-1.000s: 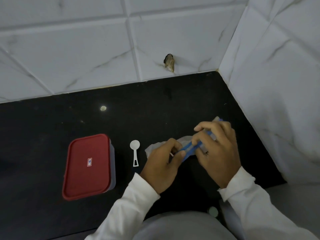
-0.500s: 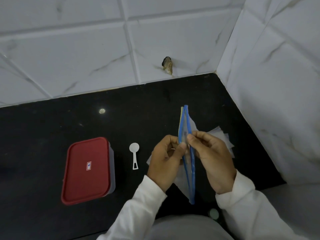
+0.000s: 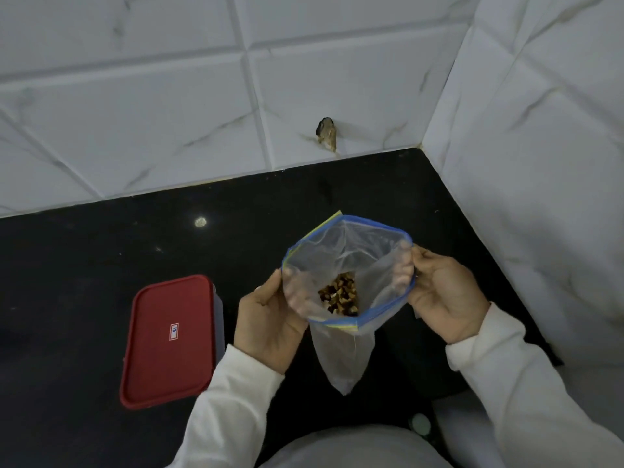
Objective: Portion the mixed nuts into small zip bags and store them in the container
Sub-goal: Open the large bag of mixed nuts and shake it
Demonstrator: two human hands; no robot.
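Presently looking down on a glossy black stone countertop [image 3: 101, 282], faintly speckled, running back into a corner of white marble-veined wall tiles [image 3: 135, 113] at the rear and on the right, and noticing a dark chipped spot [image 3: 327, 135] low on the rear wall. Holding a thin, clear, crinkled plastic zip bag [image 3: 347, 251] up above the counter, blue-edged mouth pulled into a wide rounded opening. Gripping the left rim with the left hand [image 3: 266, 319], fingers curled inside the film; pinching the right rim with the right hand [image 3: 445, 295], fingertips likewise tucked inside. Seeing a small heap of brown mixed nuts [image 3: 341, 295] lying at the bag's bottom. Finding a rectangular container [image 3: 218, 319] with rounded corners and a matte red lid [image 3: 169, 339] sitting closed on the counter, just left of the left hand. Wearing white sleeves [image 3: 229, 400].
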